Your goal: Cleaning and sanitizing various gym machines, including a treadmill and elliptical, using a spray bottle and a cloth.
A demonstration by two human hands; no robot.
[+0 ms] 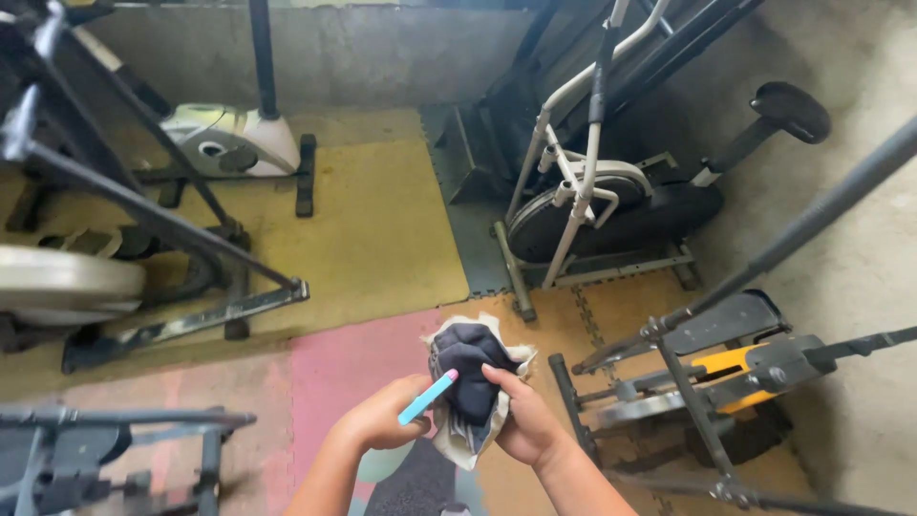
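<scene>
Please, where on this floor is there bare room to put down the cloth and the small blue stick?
The yellow mat lies bare between the white bike and the upright bike. The pink mat, just ahead of the left hand, is bare too. Right of the right hand it is crowded: a stepper and bars.

Beside the matt, scuffed foam floor mats (382, 239), the rag (470, 382) looks soft crumpled cloth, the blue stick (427, 397) smooth plastic, the exercise bike (592, 205) glossy painted metal.

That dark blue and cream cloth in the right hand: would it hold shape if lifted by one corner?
Probably not. The dark blue and cream cloth bunches and drapes over the right hand, so it looks floppy. Likely light; unlikely to roll.
</scene>
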